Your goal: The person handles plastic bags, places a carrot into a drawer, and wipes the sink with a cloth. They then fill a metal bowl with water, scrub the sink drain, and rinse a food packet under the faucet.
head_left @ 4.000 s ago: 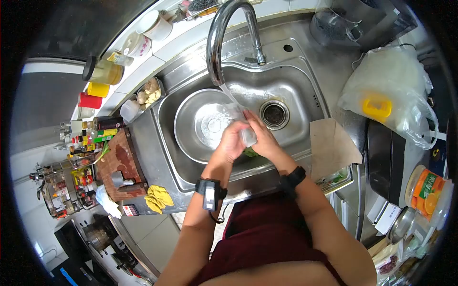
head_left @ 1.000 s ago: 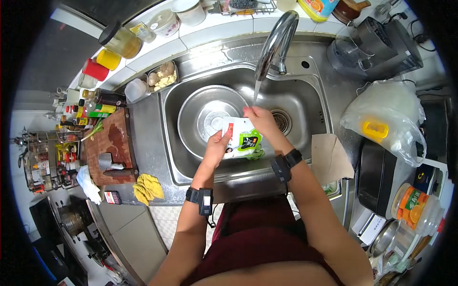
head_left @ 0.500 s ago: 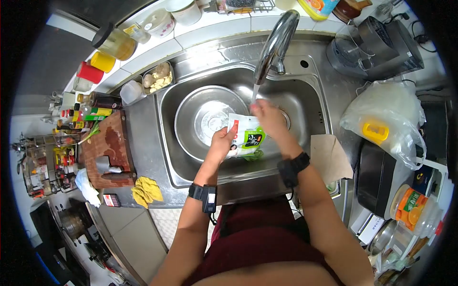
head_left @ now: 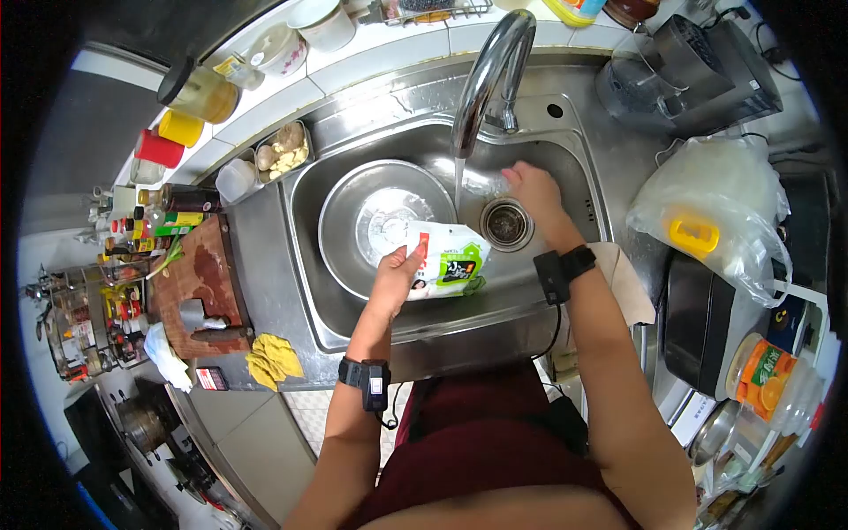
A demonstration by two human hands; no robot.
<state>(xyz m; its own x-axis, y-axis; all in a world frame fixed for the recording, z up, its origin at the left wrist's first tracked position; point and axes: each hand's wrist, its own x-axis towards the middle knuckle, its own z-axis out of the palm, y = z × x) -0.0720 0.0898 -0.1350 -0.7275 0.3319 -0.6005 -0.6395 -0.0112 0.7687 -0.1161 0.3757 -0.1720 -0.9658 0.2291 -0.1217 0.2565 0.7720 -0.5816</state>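
Note:
My left hand [head_left: 396, 281] pinches the left edge of a white and green printed food pouch [head_left: 449, 261] between thumb and fingers. The pouch is held over the front of the steel sink [head_left: 424, 327], partly in front of a round metal basin [head_left: 340, 256]. To the right of the running water, my right hand [head_left: 535, 191] is above the sink near the drain [head_left: 506, 224]. Its fingers are curled together, and whatever they may hold is hidden. Water [head_left: 459, 181] falls from the chrome faucet [head_left: 481, 79] by the basin's right rim.
Left of the sink are a wooden cutting board [head_left: 205, 274] with a cleaver [head_left: 196, 314] and a yellow cloth [head_left: 273, 359]. Containers of peeled garlic [head_left: 287, 157] stand at the back left. At right sits a plastic bag [head_left: 715, 199].
My right hand has moved right, away from the water stream, uncovering the drain. My left hand keeps hold of the pouch, which sits slightly lower and farther left in view.

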